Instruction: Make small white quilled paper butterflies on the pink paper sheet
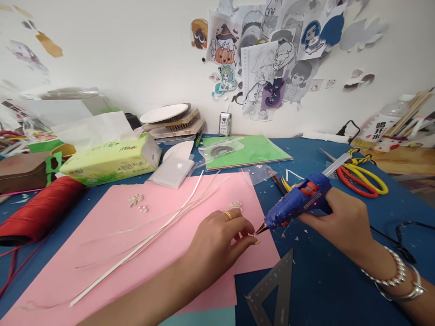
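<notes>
My right hand (343, 222) grips a blue hot glue gun (299, 201), its nozzle pointing left and down. The nozzle tip touches a small white paper piece (254, 236) pinched in the fingertips of my left hand (220, 240), which wears a gold ring. Both hands hover over the right edge of a pink paper sheet (118, 253). Long white paper strips (152, 237) lie across the sheet. Small curled white paper shapes (136, 200) sit on the pink sheet at upper left, and another curled shape (235, 205) lies just above my left hand.
A clear set square (275, 290) lies near the front. Scissors with yellow and red handles (360, 179) lie right. A green tissue pack (112, 160), red thread spool (37, 210), green sheet (251, 151) and water bottle (384, 122) ring the blue mat (322, 280).
</notes>
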The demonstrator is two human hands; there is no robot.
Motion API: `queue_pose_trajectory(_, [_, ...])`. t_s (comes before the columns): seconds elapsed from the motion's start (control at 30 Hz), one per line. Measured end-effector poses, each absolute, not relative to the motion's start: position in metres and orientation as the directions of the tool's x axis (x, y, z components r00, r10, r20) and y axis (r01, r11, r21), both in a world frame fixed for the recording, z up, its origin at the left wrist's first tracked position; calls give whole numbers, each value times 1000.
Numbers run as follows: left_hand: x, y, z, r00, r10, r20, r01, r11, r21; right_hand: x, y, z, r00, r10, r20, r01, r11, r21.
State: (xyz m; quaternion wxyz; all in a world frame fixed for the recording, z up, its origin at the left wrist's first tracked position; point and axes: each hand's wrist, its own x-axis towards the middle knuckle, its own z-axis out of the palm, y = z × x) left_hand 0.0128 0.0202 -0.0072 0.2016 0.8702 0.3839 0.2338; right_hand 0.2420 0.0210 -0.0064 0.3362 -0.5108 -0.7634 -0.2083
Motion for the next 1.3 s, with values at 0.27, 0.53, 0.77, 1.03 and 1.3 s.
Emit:
queue_pose_trajectory(0.27, [13, 18, -9, 588, 768, 253, 584, -620, 524, 244, 23, -9, -286, 569, 771, 887, 461, -11])
queue_pose_trajectory(0.53, [15, 19, -9, 586, 774, 242, 589, -611, 528, 246, 21, -10, -290, 612, 736, 890, 456, -29])
queue_pose_trajectory(0.77, [14, 18, -10, 584, 771, 252, 585, -616, 528, 245, 21, -10, -257, 656, 709, 895, 438, -81])
queue_pose_trajectory(1.03, [15, 18, -9, 578, 774, 257, 583, -612, 534, 246, 21, -10, -260, 640, 723, 897, 437, -64])
queue_pose_trajectory(1.3, [13, 19, -10, 579, 774, 256, 594, -616, 517, 245, 21, -9, -239, 622, 745, 904, 424, -63])
